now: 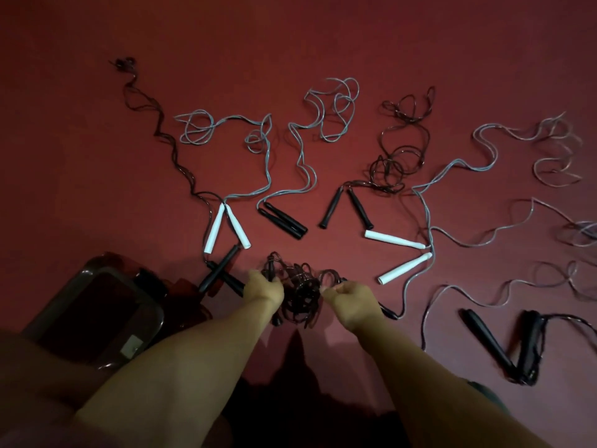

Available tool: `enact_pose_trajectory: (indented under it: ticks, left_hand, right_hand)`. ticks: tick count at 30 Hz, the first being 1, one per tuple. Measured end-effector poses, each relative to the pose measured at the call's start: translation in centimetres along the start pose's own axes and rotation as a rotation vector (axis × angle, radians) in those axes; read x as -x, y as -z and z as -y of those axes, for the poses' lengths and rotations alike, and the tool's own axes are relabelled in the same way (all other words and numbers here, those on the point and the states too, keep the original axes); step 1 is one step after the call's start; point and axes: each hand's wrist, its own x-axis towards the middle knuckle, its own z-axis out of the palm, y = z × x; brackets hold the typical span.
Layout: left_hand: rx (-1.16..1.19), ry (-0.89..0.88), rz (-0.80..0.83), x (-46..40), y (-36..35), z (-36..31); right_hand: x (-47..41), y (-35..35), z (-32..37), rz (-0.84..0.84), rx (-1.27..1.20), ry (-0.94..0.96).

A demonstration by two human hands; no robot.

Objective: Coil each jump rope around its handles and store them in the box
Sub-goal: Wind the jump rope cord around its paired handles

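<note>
gripping a dark coiled rope (298,292) between them, left hand (263,287) curled on its handle, right hand (350,302) pinching a loop. dark box (97,310) left of left hand. loose ropes (323,150) beyond on dim red floor (323,33).

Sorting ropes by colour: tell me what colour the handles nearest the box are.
Black handles, head view.

box (97,312) at 8 o'clock: near corner hidden by blurred knee, contents too dark to tell | left hand (263,291): fingers hidden in dark coiled rope (298,294), handle mostly covered | clear ropes (575,227) at 3 o'clock: cut off by right edge | forearms: cut off at bottom edge
</note>
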Motion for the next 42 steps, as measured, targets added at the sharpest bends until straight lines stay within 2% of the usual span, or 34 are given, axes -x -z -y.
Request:
enact_pose_trajectory:
  ticks: [4, 8, 10, 12, 15, 18, 20, 24, 29, 33, 36, 38, 40, 42]
  left_hand:
    - [0.060, -0.197, 0.057, 0.9, 2.9, -2.8]
    - [0.048, -0.364, 0.343, 2.6, 7.6, -6.3]
    - [-0.021, -0.455, 0.413, 3.7, 10.1, -8.1]
    - [-0.114, -0.550, 0.410, 4.9, 12.7, -10.1]
    - [-0.311, -0.656, 0.445, 7.6, 16.6, -13.1]
    - [-0.447, -0.736, 0.530, 10.9, 19.6, -15.2]
    - [-0.449, -0.754, 0.550, 12.8, 20.9, -16.0]
    - [-0.358, -0.834, 0.522, 15.8, 23.2, -16.9]
    - [-0.244, -0.977, 0.330, 17.1, 24.8, -18.2]
    - [-0.289, -1.080, 0.265, 18.0, 25.9, -19.6]
    - [-0.292, -1.083, 0.398, 18.8, 26.6, -20.5]
    - [-0.235, -1.127, 0.381, 19.1, 26.4, -21.0]
    - [-0.015, -1.154, 0.277, 19.2, 26.1, -21.6]
    - [0.289, -1.105, 0.196, 19.4, 25.8, -22.4]
  right_hand:
    - [0.6, 0.2, 1.6, -0.002, -0.060, 0.046]
    - [1.9, 0.4, 4.1, -0.072, -0.113, 0.151]
    - [2.7, 0.5, 5.7, -0.074, -0.195, 0.203]
    - [3.4, 0.8, 7.7, -0.079, -0.239, 0.277]
    - [5.6, 2.0, 11.5, -0.111, -0.248, 0.467]
    - [8.0, 3.4, 14.9, -0.039, -0.295, 0.598]
    - [9.3, 3.9, 16.5, 0.025, -0.246, 0.618]
    - [11.5, 4.8, 18.6, 0.044, -0.096, 0.622]
    - [15.8, 7.5, 20.6, 0.088, 0.105, 0.581]
    - [18.6, 10.3, 22.4, 0.005, 0.348, 0.699]
    - [18.9, 11.8, 21.8, -0.062, 0.244, 0.763]
    - [18.4, 12.0, 21.3, -0.083, 0.152, 0.761]
    - [18.1, 11.9, 21.8, -0.097, 0.018, 0.735]
    - [18.0, 12.1, 22.7, -0.051, -0.176, 0.695]
